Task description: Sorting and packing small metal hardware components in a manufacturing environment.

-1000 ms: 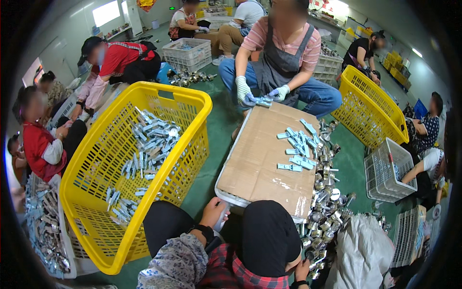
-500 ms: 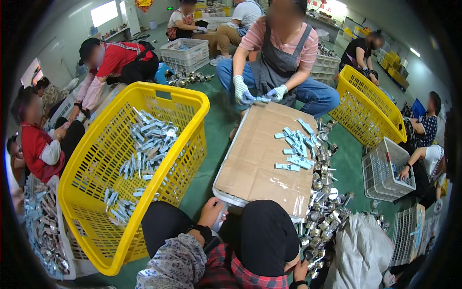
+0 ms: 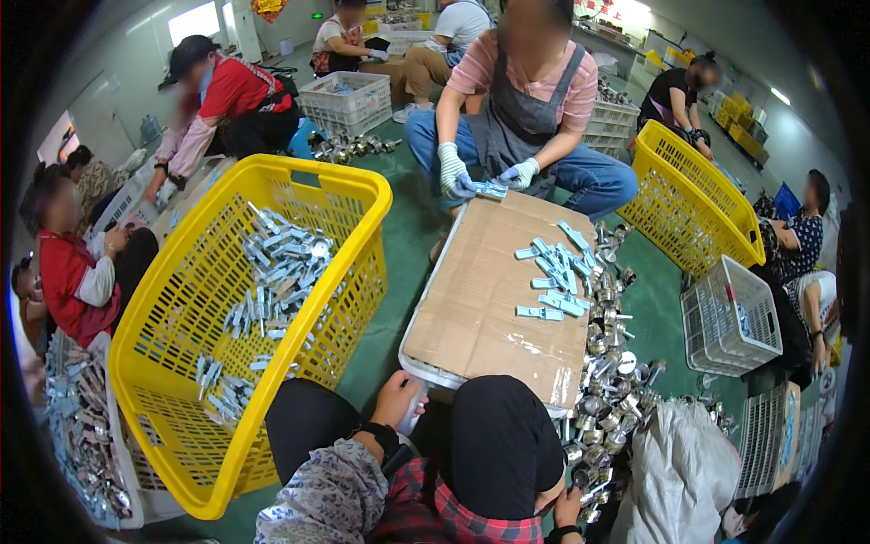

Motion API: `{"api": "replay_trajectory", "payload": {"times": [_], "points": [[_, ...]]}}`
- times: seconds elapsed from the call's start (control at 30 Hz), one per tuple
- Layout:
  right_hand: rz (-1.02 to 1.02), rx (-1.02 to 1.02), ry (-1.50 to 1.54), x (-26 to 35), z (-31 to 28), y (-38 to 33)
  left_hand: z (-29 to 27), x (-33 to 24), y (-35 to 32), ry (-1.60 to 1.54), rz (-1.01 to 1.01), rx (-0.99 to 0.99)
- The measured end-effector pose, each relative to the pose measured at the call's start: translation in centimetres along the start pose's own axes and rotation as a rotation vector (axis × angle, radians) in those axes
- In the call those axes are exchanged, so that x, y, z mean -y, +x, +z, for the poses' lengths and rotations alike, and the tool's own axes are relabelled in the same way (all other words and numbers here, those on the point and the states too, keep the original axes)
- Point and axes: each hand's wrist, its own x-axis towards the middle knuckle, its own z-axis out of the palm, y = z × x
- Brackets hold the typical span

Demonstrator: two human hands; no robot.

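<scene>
My left hand (image 3: 395, 399) is closed around a smooth pale grey piece (image 3: 417, 408) beside the near corner of the cardboard-covered work surface (image 3: 480, 317); whether that piece belongs to the surface is unclear. Low beside my right knee, my right hand (image 3: 568, 508) has curled fingers at the edge of a heap of shiny round metal parts with stems (image 3: 612, 417). What it holds, if anything, is hidden. Light blue clip-shaped pieces (image 3: 557, 272) lie loosely on the cardboard's right side. Across from me, a co-worker's gloved hands (image 3: 462, 181) hold similar blue pieces (image 3: 491, 189).
A large yellow basket (image 3: 381, 195) with blue pieces and metal parts stands at left. A white sack (image 3: 680, 471) lies at lower right. Another yellow basket (image 3: 693, 199) and a white crate (image 3: 732, 317) stand farther right. Several people sit around.
The co-worker opposite has shifted the blue pieces slightly in their gloved hands. A person in red at left has lifted their head and moved their arms. My hands stay nearly still.
</scene>
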Motion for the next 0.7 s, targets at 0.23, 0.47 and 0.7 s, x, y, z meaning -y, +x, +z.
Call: {"api": "replay_trajectory", "payload": {"times": [0.23, 0.47, 0.7], "points": [[0.025, 0.106, 0.116, 1.1, -1.9, -1.6, 0.0, 0.1, -0.1, 0.009, 0.038, -0.003], [-0.014, 0.031, -0.020, 0.6, -0.2, 0.5, -0.2, 0.4, 0.1, -0.004, 0.021, 0.006], [-0.106, 0.032, 0.022, -0.1, -0.4, -2.1, -0.1, -0.5, -0.3, 0.018, 0.034, -0.003]]}}
